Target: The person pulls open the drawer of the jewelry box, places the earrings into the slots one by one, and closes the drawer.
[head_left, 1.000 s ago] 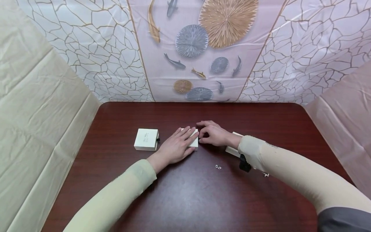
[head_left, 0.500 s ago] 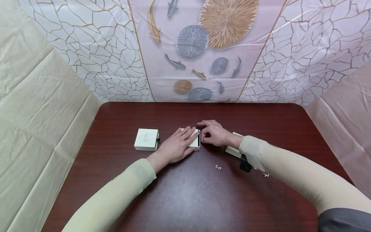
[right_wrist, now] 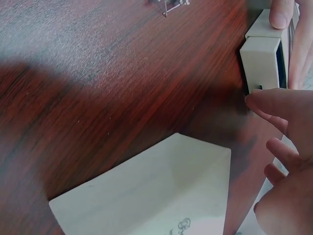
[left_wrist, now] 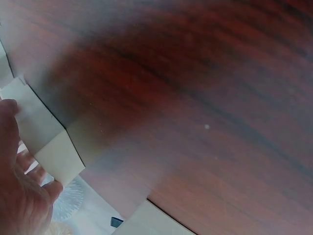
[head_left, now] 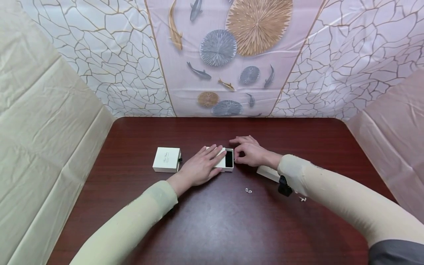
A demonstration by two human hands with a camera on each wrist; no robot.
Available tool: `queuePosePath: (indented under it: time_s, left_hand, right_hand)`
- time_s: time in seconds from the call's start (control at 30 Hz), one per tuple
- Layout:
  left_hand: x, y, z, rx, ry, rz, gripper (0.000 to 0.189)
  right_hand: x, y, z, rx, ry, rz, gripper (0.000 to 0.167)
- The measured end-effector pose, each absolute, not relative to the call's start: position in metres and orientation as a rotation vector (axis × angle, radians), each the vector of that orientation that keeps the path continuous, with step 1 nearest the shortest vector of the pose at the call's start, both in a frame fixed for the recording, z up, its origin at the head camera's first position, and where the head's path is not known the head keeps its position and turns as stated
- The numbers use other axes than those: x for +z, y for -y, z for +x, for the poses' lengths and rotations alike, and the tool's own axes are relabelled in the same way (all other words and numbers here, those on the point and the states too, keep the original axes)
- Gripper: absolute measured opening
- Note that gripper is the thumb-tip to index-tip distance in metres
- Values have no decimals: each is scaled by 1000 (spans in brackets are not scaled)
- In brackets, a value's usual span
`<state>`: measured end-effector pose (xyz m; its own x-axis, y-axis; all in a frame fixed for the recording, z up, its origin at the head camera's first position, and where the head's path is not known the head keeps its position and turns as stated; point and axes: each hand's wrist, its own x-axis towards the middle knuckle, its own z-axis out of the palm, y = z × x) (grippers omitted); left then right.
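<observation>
My left hand (head_left: 202,165) lies over a small white drawer box (left_wrist: 34,115) near the table's middle, fingers straight and spread across its top and thumb along its near side. The box's inner drawer (head_left: 229,160) sticks out on the right and shows a black inside. At its front, my right hand (head_left: 250,151) pinches the small dark pull tab (right_wrist: 259,87) between thumb and index finger, the other fingers held off to the far side. The tab is mostly covered by the fingertips.
A second white box (head_left: 167,159) with printed lettering and a dark tab stands at left. Another white box (right_wrist: 161,181) lies below my right wrist. Small pale earrings (head_left: 248,190) rest in front, and more small white pieces (head_left: 303,199) lie further right. A patterned cloth (head_left: 228,59) hangs behind the table.
The drawer has slid out to the right from its sleeve, uncovering the black inside. My right hand has moved rightward with it; the left hand has stayed on the box.
</observation>
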<state>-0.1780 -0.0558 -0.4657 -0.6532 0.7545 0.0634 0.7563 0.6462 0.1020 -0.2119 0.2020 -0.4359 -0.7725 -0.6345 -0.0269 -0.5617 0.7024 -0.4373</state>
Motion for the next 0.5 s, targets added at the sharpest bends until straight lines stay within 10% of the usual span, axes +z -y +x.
queuePosePath:
  time_s: [0.5]
  left_hand:
    - [-467, 57, -179, -199, 2826, -1309, 64]
  right_hand:
    - [-432, -211, -212, -542, -2735, -906, 21]
